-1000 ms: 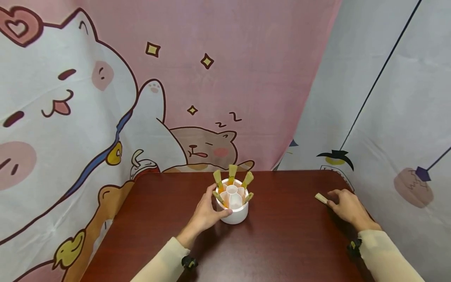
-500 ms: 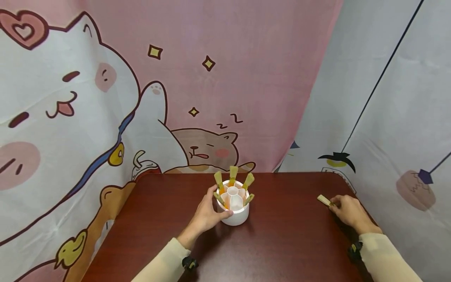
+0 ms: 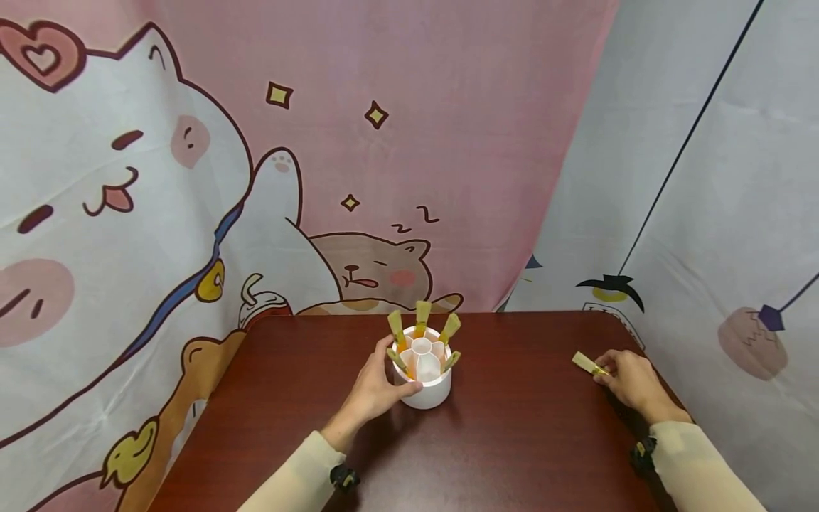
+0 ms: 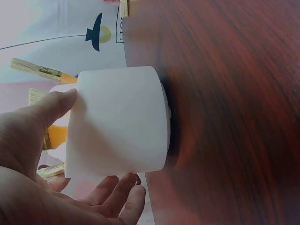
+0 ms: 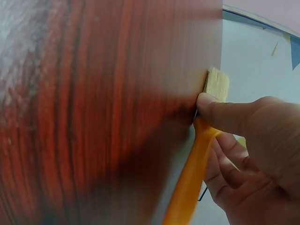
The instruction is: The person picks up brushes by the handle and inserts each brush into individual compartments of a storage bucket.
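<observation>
A white round holder (image 3: pixel 427 395) with inner compartments stands on the table, several paint brushes (image 3: pixel 422 313) upright in it with bristles up. My left hand (image 3: pixel 374 384) grips it from the left, thumb at the near rim and fingers round its far side, as the left wrist view also shows. Off to the right, my right hand (image 3: pixel 633 380) pinches another paint brush (image 5: pixel 197 164) between thumb and fingers near its metal band. Its orange handle shows in the right wrist view, and its pale bristles point left in the head view.
The dark red-brown wooden table (image 3: pixel 505 455) reaches back to a cartoon-printed cloth (image 3: pixel 486 156). At the right, a pale cloth wall (image 3: pixel 704 213) runs close along the table's edge, near the right hand.
My right hand has shifted slightly, and more of the pinched paint brush shows, up to its metal band. The left hand and the holder stay in place.
</observation>
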`<state>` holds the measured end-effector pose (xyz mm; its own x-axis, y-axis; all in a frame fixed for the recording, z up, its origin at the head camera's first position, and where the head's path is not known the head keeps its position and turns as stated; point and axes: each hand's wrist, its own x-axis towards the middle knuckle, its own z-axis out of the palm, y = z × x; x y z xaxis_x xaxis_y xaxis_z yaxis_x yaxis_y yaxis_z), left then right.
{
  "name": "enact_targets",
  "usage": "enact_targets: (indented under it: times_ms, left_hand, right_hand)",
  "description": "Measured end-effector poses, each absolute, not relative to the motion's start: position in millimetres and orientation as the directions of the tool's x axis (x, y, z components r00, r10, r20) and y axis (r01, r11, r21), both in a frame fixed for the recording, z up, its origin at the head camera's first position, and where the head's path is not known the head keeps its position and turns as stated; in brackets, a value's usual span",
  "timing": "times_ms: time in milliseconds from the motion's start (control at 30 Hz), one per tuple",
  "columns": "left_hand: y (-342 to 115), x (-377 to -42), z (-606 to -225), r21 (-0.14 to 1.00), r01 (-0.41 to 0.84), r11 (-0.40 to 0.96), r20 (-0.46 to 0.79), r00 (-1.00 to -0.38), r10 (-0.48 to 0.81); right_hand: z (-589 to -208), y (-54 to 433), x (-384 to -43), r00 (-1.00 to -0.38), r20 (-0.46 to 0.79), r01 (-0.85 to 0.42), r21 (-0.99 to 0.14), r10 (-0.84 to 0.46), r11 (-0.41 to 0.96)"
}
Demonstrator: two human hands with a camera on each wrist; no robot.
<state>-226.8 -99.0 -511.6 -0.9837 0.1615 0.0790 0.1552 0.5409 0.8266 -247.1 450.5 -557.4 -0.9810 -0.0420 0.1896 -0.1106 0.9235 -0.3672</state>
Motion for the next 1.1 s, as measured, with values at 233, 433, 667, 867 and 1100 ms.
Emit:
enact_targets:
  times_ms: [233,433,667,867,1100]
  left_hand:
    - [-99.5,-228.5,-512.4,0.827,0.141,0.544,0.063,-0.985,0.160]
    - [-100.1,-229.6,-513.9,0.825,0.132,0.549,0.053,-0.986,0.158]
    - [-101.3,-231.3,-515.5,0.821,0.145,0.553,0.062,-0.984,0.166]
    - [-101.8,-231.9,-515.3,0.823,0.143,0.550,0.061,-0.984,0.165]
    - [-101.6,-231.3,-514.5,0.818,0.148,0.557,0.063,-0.984,0.168]
  right_hand:
    - [-558.7,447.7,-246.9,-0.978,0.206,-0.124,-0.381,-0.047,0.916]
    - [-556.6,445.7,-248.9,-0.979,0.197,-0.122,-0.384,-0.047,0.915]
    - [-553.6,440.4,-248.7,-0.977,0.210,-0.131,-0.400,-0.049,0.907]
    - [-545.1,429.8,-246.8,-0.973,0.228,-0.139,-0.418,-0.045,0.898]
    - [-530.4,415.5,-244.6,-0.972,0.228,-0.151,-0.431,-0.054,0.890]
